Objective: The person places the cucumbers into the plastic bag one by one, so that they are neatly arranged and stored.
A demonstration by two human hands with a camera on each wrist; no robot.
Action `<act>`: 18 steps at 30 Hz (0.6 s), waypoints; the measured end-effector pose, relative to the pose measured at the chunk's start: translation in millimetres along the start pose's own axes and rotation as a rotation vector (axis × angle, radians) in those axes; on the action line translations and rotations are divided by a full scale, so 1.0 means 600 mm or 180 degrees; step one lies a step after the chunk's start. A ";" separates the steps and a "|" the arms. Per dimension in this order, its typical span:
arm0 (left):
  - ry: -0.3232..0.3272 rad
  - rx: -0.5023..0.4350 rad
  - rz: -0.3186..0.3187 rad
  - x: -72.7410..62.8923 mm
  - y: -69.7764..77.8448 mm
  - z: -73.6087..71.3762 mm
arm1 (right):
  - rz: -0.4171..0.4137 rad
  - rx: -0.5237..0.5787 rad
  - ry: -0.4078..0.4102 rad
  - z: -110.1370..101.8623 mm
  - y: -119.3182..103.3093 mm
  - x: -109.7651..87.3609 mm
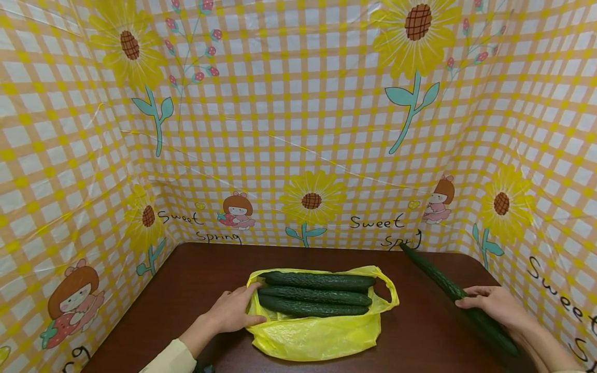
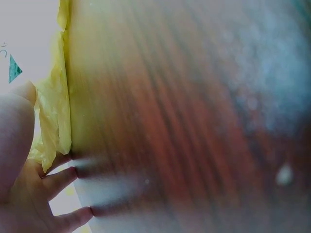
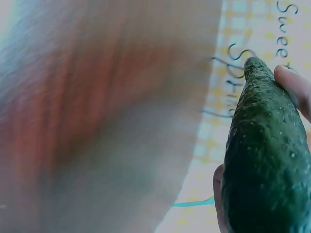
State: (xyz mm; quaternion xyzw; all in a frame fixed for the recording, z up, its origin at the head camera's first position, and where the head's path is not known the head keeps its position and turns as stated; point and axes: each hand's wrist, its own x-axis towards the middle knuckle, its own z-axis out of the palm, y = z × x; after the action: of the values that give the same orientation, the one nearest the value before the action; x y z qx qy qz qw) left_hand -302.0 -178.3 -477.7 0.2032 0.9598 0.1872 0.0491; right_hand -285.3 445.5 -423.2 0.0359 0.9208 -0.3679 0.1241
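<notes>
A yellow plastic bag (image 1: pixel 317 339) lies with its mouth towards me, several dark green cucumbers (image 1: pixel 314 294) side by side in it. At its left rim is my left hand (image 1: pixel 230 311), thumb and fingers spread apart and touching the plastic. The left wrist view shows the bag's edge (image 2: pixel 56 107) between thumb and forefinger, with the other fingers (image 2: pixel 60 182) fairly straight at the brown tabletop. On the right, my right hand (image 1: pixel 494 308) grips a long cucumber (image 1: pixel 436 277) about its middle. That cucumber (image 3: pixel 265 145) fills the right side of the right wrist view, tilted and apart from the bag.
The dark brown table (image 1: pixel 196 274) has rounded far corners. A checked cloth (image 1: pixel 298 119) with sunflowers and lettering stands around its back and both sides. The bag's loop handle (image 1: pixel 394 292) sticks out to the right. A small dark object (image 1: pixel 204 368) shows at the bottom edge.
</notes>
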 end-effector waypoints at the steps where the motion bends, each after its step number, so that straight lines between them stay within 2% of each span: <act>1: 0.0006 0.0012 0.0005 0.000 0.000 0.000 | -0.0046 -0.0050 0.0019 -0.001 -0.009 -0.002; 10: 0.0011 0.0012 0.0004 0.000 -0.001 0.001 | -0.0392 -0.0124 0.0102 0.004 -0.083 -0.012; 18: 0.0009 0.0043 0.0002 0.001 -0.001 0.003 | -0.0619 -0.0121 0.0040 0.014 -0.148 -0.017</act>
State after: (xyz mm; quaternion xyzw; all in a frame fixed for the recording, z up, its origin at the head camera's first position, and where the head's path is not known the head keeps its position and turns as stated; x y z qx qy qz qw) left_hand -302.7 -178.1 -479.6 0.2036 0.9611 0.1809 0.0463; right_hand -287.4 375.5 -367.2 -0.0537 0.9276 -0.3605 0.0827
